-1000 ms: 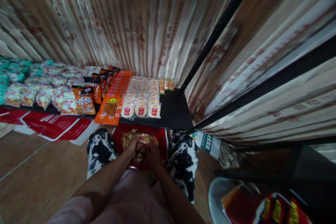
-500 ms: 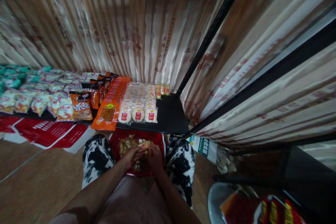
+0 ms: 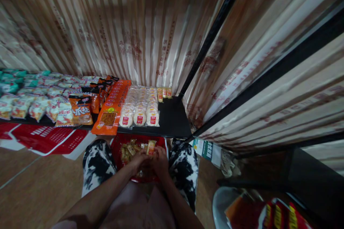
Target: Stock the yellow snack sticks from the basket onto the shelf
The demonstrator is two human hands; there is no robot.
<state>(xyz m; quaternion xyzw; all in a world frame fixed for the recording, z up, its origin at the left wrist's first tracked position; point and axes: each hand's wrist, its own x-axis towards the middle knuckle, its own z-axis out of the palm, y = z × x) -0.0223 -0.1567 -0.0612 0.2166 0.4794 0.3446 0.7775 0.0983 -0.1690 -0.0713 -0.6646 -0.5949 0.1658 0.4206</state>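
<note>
Yellow packet (image 3: pixel 151 146) swung straighter, gripped by left hand (image 3: pixel 140 159) and right hand (image 3: pixel 160 161), over red basket (image 3: pixel 117 148) near black shelf edge (image 3: pixel 172 133)

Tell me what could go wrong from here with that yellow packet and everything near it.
The yellow packet sticks up between the left hand and right hand, so it might slip into the red basket. The basket sits between the knees, and if these shift it might tip. The long orange bag reaches the front edge of the shelf, so a bump might knock it off.
</note>
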